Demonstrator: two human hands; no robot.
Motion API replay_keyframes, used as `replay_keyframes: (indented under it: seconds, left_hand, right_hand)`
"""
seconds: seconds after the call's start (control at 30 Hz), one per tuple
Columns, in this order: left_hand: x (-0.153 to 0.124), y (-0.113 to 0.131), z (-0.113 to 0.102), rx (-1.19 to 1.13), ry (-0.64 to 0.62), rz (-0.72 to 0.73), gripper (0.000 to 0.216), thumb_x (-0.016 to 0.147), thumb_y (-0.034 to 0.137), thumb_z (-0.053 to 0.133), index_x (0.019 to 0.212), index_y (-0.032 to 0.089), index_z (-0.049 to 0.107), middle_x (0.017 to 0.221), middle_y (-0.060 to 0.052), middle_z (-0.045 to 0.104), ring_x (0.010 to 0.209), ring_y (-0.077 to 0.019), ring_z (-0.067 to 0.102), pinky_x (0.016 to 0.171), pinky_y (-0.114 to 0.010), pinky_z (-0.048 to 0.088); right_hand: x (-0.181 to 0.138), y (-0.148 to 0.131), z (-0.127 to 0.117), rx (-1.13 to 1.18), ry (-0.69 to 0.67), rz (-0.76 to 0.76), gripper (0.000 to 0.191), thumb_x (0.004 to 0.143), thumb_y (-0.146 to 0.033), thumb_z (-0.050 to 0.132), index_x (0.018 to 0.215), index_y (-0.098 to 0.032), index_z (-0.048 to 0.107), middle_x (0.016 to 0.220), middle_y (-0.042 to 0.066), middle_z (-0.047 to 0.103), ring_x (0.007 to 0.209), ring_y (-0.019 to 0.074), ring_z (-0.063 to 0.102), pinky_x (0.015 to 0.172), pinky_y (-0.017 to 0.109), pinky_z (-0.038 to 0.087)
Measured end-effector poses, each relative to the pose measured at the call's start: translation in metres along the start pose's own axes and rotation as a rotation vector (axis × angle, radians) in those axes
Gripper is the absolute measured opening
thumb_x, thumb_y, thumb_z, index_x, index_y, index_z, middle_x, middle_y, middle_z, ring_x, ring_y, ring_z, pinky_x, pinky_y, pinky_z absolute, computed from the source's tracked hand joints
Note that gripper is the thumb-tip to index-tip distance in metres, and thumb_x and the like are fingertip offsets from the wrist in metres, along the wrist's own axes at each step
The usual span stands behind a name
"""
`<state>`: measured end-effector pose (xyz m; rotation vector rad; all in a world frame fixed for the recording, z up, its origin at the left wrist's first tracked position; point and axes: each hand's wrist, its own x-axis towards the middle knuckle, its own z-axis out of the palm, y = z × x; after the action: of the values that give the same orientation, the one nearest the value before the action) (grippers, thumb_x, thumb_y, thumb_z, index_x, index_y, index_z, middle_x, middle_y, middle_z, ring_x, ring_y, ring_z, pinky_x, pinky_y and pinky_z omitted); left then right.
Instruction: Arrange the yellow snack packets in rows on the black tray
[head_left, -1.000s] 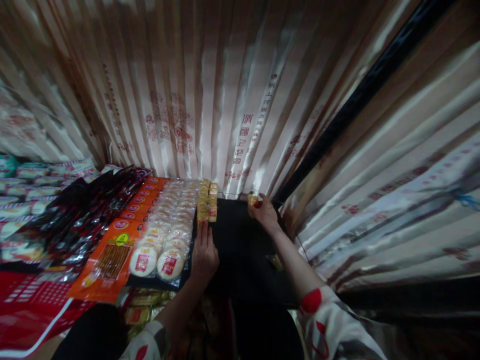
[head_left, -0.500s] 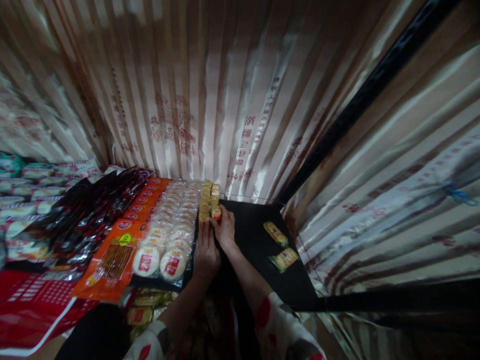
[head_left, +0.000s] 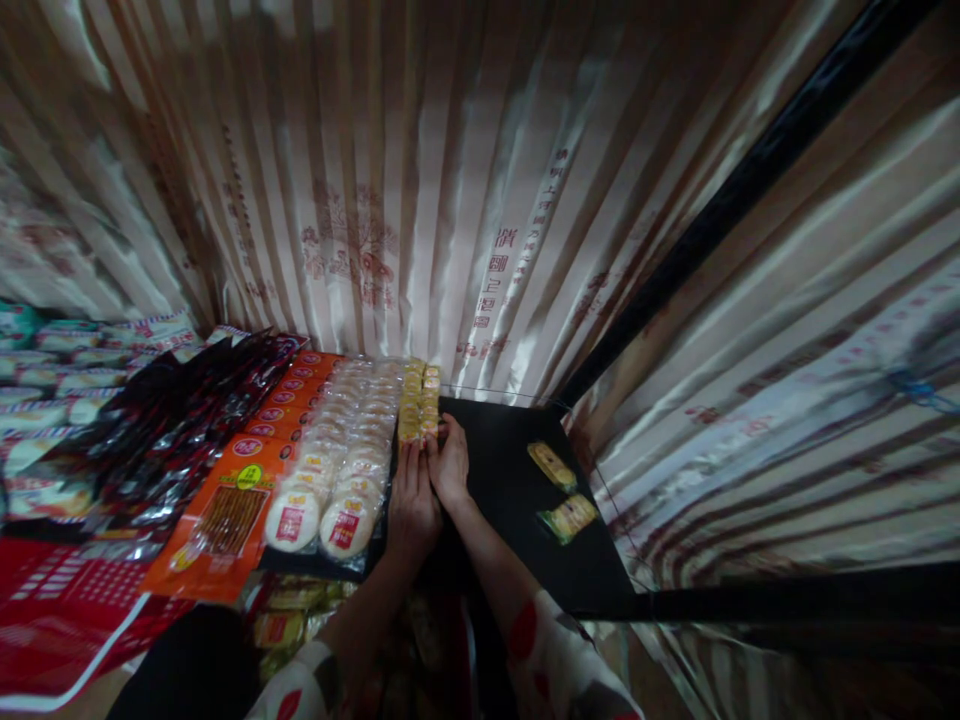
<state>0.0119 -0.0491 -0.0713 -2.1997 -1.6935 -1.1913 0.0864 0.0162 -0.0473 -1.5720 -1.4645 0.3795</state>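
Note:
My left hand [head_left: 412, 497] lies flat on the black shelf [head_left: 501, 480], fingers stretched out against the near end of two rows of small yellow wrapped snacks [head_left: 418, 402]. My right hand [head_left: 451, 462] sits right beside it, fingertips pinched on the nearest yellow snack of the right row. Two loose yellow packets [head_left: 561, 490] lie apart on the shelf's right side.
Left of the yellow rows lie rows of round white cakes [head_left: 337, 470] in clear wrap, orange packets [head_left: 238, 490], dark red-black packets [head_left: 172, 420] and white-green packs [head_left: 52, 370]. Hanging paper bags [head_left: 465, 200] wall in the back and right. More packets [head_left: 285, 610] fill a lower level.
My right hand came from the shelf's far right corner with a yellow snack to the near end of the rows, next to my left hand. Two loose packets came into sight.

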Motion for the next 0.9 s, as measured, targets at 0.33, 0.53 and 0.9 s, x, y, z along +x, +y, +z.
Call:
replay_keyframes:
  seconds: [0.33,0.53,0.9]
  left_hand:
    - [0.0,-0.001,-0.001,-0.013,-0.012,0.002,0.057,0.08,0.01,0.04,0.136,0.004,0.03,0.14,-0.02,0.036,0.137,-0.0296,0.018,0.106,-0.047,0.032]
    - [0.0,0.002,-0.007,-0.018,-0.058,-0.004,0.057,0.072,0.003,0.04,0.129,0.002,0.039,0.141,-0.02,0.034,0.137,-0.0297,0.016,0.107,-0.047,0.03]
    - [0.0,0.005,-0.015,0.021,-0.115,0.003,0.053,0.07,0.002,0.045,0.122,0.004,0.047,0.142,-0.02,0.032,0.137,-0.0308,0.016,0.108,-0.047,0.031]
  right_hand:
    - [0.0,-0.003,-0.006,0.011,-0.013,-0.022,0.038,0.082,-0.023,0.045,0.118,-0.015,0.049,0.1,0.009,0.058,0.092,0.0198,0.054,0.085,0.035,0.045]
    - [0.005,0.026,-0.075,-0.373,-0.011,-0.092,0.033,0.083,-0.024,0.046,0.114,-0.016,0.055,0.114,0.009,0.056,0.106,0.023,0.047,0.095,0.037,0.037]
    - [0.024,0.059,-0.167,-0.978,-0.311,0.198,0.036,0.083,-0.025,0.051,0.119,-0.021,0.053,0.112,0.011,0.057,0.104,0.0246,0.051,0.084,0.032,0.038]
